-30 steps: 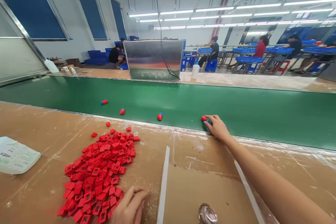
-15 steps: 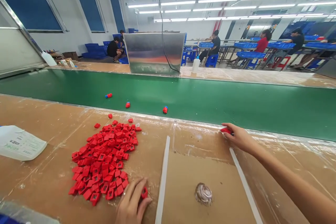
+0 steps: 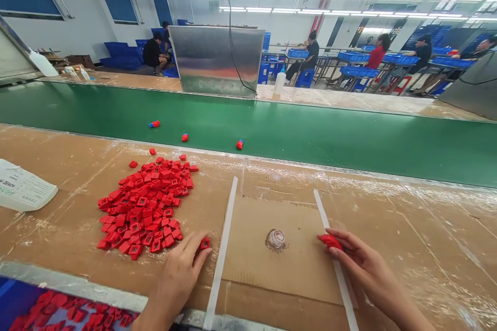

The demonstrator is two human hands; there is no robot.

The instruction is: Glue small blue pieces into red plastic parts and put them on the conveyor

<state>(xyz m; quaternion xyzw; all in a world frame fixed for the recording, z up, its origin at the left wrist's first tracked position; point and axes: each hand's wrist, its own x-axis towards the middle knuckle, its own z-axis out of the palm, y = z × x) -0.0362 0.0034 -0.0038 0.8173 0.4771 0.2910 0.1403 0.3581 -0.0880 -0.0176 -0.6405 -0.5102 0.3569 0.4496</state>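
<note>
Left fingers (image 3: 193,252) narrow on a red plastic part (image 3: 204,243), just beside the pile of red parts (image 3: 143,206). Right fingers (image 3: 341,235) grip a second red part (image 3: 331,241) at a white strip (image 3: 322,212) on the cardboard sheet (image 3: 272,274). Farther out, three more parts sit on the green conveyor belt (image 3: 248,134).

Green conveyor belt (image 3: 310,134), steel panel (image 3: 215,61) beyond it, seated co-workers (image 3: 376,58) by blue crates (image 3: 357,71)

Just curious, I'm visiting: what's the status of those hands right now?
Left hand at a small red piece, beside the red pile. Right hand gripping a red part. White strip just under the right hand.
</note>
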